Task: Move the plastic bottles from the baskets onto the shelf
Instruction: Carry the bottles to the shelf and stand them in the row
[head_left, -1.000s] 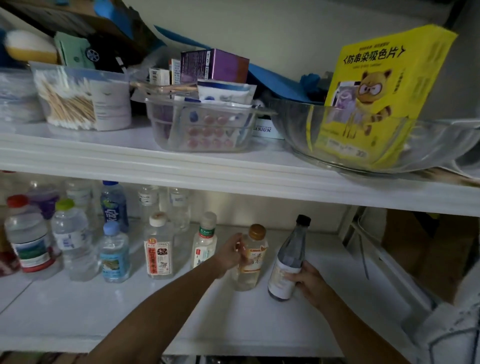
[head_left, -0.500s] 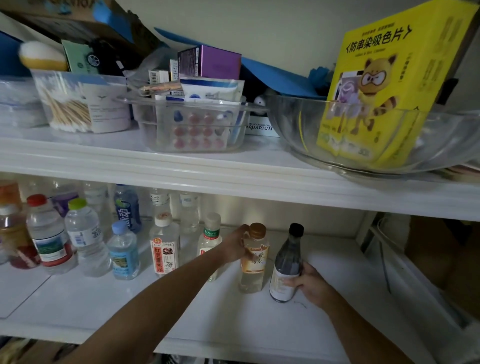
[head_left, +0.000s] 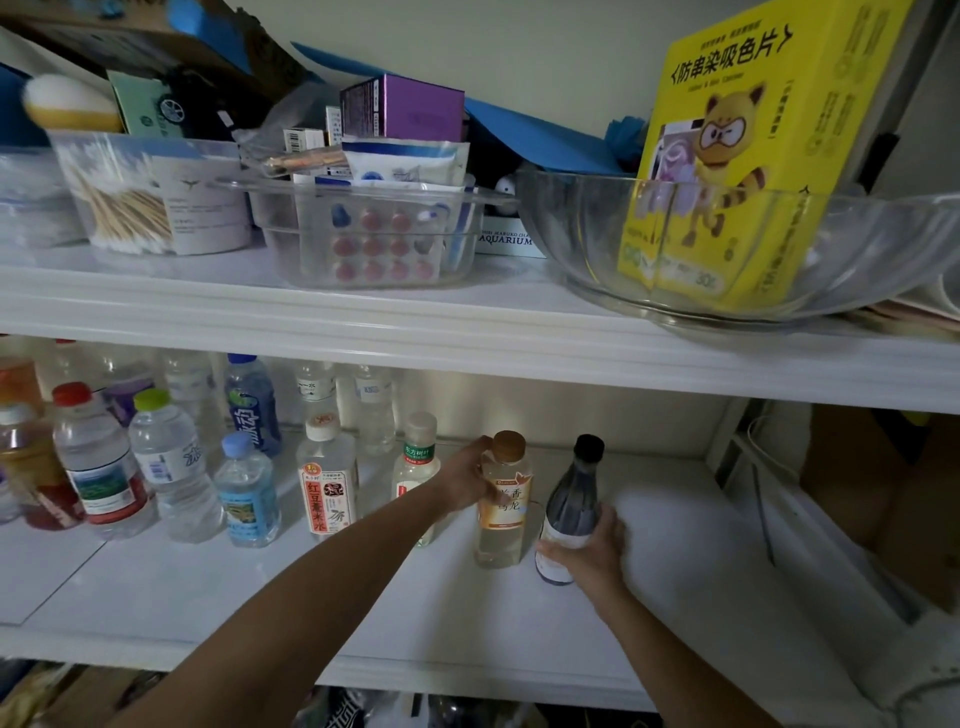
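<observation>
Head view, lower shelf (head_left: 685, 582): white board, dimly lit. Item one is the tea bottle (head_left: 503, 519), clear plastic with pale yellowish liquid, a brown cap and an orange-and-white label. It stands upright on the board. The left hand (head_left: 464, 480) has its fingers curled round the upper body just under the cap, judged a steadying hold while the base settles. Item two is the dark bottle (head_left: 570, 501), slim-necked with a black cap, a grey-tinted body and a pale label low down. It is upright, appears to rest on the board, and sits just beside the tea bottle on its right with a narrow gap between. The right hand (head_left: 592, 551) grips it low at the label, likely to seat the base flat. Both sit at the right end of the stored bottles (head_left: 171, 467), probably to carry the line on into the bare board. Those stand upright to the left in rough rows, mostly clear, with red, green, blue and white caps. The upper shelf (head_left: 363, 322) carries a glass bowl (head_left: 571, 234) holding a yellow box (head_left: 753, 156), and a clear tub (head_left: 291, 249) of blister packs. The baskets are not in view.
</observation>
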